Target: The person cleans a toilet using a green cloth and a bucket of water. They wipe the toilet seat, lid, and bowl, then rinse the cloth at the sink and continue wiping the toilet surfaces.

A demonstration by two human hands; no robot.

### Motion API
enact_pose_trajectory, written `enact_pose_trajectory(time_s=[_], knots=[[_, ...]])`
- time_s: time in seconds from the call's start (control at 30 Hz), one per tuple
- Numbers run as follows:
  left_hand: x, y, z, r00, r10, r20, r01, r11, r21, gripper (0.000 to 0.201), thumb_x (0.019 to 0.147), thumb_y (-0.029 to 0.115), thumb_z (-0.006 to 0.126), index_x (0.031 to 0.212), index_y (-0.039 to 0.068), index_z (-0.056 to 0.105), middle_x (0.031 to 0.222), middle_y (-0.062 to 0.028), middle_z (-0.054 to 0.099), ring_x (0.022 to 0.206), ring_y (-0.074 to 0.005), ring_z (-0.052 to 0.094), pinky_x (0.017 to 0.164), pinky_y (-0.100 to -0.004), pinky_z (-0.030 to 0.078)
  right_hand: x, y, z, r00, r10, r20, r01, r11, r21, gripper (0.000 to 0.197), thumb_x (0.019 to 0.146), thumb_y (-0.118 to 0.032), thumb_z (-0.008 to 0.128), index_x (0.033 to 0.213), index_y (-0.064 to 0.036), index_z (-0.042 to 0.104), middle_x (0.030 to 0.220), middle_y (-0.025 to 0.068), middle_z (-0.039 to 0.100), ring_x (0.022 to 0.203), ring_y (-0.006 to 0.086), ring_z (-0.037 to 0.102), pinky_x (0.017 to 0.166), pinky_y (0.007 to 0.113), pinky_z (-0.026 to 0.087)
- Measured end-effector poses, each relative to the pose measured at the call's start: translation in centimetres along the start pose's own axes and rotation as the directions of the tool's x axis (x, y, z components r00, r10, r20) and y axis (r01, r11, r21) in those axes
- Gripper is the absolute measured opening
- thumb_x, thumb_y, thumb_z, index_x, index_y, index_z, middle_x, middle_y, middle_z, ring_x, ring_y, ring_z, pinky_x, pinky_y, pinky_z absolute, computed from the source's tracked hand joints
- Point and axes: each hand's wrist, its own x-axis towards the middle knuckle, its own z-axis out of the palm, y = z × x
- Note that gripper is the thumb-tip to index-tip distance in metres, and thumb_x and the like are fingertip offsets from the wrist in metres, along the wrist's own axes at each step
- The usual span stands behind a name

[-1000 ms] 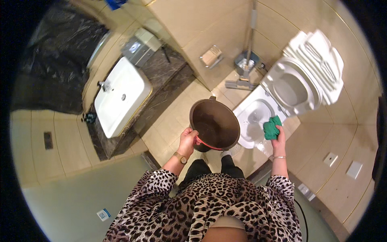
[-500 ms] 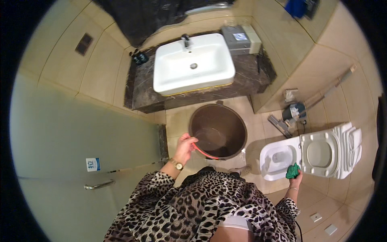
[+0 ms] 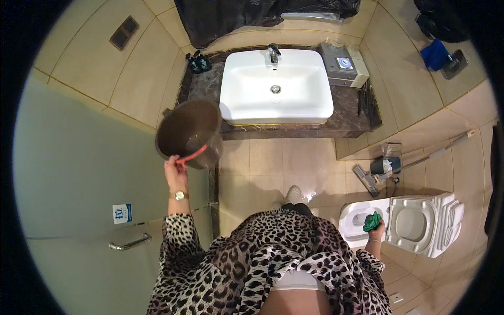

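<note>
A brown bucket hangs tilted from its red handle, off to the left by the frosted glass door. My left hand is closed around one end of that handle. Inside the bucket only a few small pale specks show. On the right, my right hand grips a bunched green cloth above the bowl of the white toilet, whose seat and lid stand raised.
A white basin sits on a dark marble counter, with pump bottles and a grey box beside it. A mop leans by a small bin. The glass door lines the left.
The bucket has swung from the middle of the floor to the left, carried by my left hand. My right hand still holds the green cloth near the toilet. The view has shifted too.
</note>
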Motion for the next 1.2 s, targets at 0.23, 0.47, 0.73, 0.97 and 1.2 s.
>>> enact_pose_trajectory(time_s=[0.23, 0.47, 0.73, 0.97, 1.2], knots=[[8.6, 0.3, 4.0, 0.993, -0.104, -0.059, 0.093, 0.981, -0.168, 0.013, 0.087, 0.006, 0.055, 0.075, 0.005, 0.055, 0.063, -0.0063, 0.057, 0.051, -0.0168, 0.052, 0.047, -0.0263, 0.043, 2.4, -1.1, 4.0, 0.988, 0.035, -0.149, -0.047, 0.996, -0.079, 0.028, 0.079, -0.02, 0.051, 0.1, -0.0062, 0.064, 0.092, 0.0119, 0.068, 0.082, 0.0325, 0.066, 0.075, 0.047, 0.056], [14.9, -2.5, 4.8, 0.991, -0.126, -0.041, 0.126, 0.992, 0.009, 0.014, 0.084, 0.003, 0.057, 0.072, 0.007, 0.051, 0.061, -0.0047, 0.052, 0.051, -0.0164, 0.049, 0.046, -0.0266, 0.042, 0.0, -0.5, 7.6, 0.995, -0.063, -0.078, 0.063, 0.998, 0.002, 0.034, 0.082, -0.022, 0.048, 0.104, -0.0023, 0.064, 0.092, 0.0156, 0.069, 0.079, 0.0338, 0.067, 0.073, 0.044, 0.057], [18.7, -8.3, -1.8, 0.976, -0.219, 0.012, 0.219, 0.974, -0.05, 0.026, 0.094, 0.03, 0.061, 0.092, 0.004, 0.062, 0.085, -0.0053, 0.066, 0.072, -0.0172, 0.061, 0.067, -0.0302, 0.051, -4.0, 1.5, 7.5, 0.957, -0.152, -0.246, 0.137, 0.988, -0.076, 0.031, 0.082, -0.02, 0.052, 0.105, -0.0024, 0.063, 0.097, 0.0144, 0.068, 0.086, 0.0341, 0.067, 0.08, 0.047, 0.057], [13.2, -10.8, -3.8, 0.748, -0.649, 0.14, 0.514, 0.7, 0.497, 0.031, 0.095, 0.039, 0.061, 0.099, 0.009, 0.059, 0.078, -0.0028, 0.062, 0.071, -0.0152, 0.061, 0.063, -0.03, 0.052, -8.1, 1.1, 11.7, 0.927, -0.206, -0.315, 0.228, 0.973, 0.034, 0.027, 0.082, -0.018, 0.055, 0.102, -0.0029, 0.065, 0.092, 0.0143, 0.07, 0.081, 0.0339, 0.068, 0.074, 0.047, 0.058], [7.2, -13.2, 18.7, 0.38, -0.77, 0.514, 0.347, 0.633, 0.692, 0.023, 0.096, 0.02, 0.059, 0.112, 0.002, 0.057, 0.091, -0.0084, 0.064, 0.077, -0.0173, 0.063, 0.068, -0.0309, 0.053, -14.5, 3.8, 33.8, 0.974, -0.212, 0.077, 0.207, 0.976, 0.061, 0.039, 0.084, -0.017, 0.06, 0.12, -0.0028, 0.059, 0.115, 0.0128, 0.066, 0.1, 0.0308, 0.064, 0.09, 0.044, 0.052]])
